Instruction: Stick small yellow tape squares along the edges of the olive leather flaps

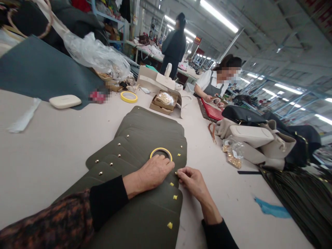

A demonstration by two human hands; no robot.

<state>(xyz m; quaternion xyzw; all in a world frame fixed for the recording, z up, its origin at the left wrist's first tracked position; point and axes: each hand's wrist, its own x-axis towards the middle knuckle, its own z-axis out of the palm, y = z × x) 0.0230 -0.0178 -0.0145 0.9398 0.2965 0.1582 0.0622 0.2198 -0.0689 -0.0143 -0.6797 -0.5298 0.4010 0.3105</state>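
Dark olive panels (145, 124) lie overlapped in a fanned row down the table, with gold studs (100, 173) on their left side and yellow tape pieces (175, 197) along the right. My left hand (155, 171) rests over the panels, its fingers curled at the near edge of a yellow tape roll (161, 149); its fingertips are partly hidden. At the panels' right edge, my right hand (192, 180) pinches by a small yellow tape piece (176, 173). The two hands are close but apart.
Behind the panels are another tape roll (129, 97) and a cardboard box of gold studs (164, 100). Beige bags (251, 133) and stacked olive pieces (298, 204) lie right. One person (212, 84) works across the table; another person (174, 48) stands farther back.
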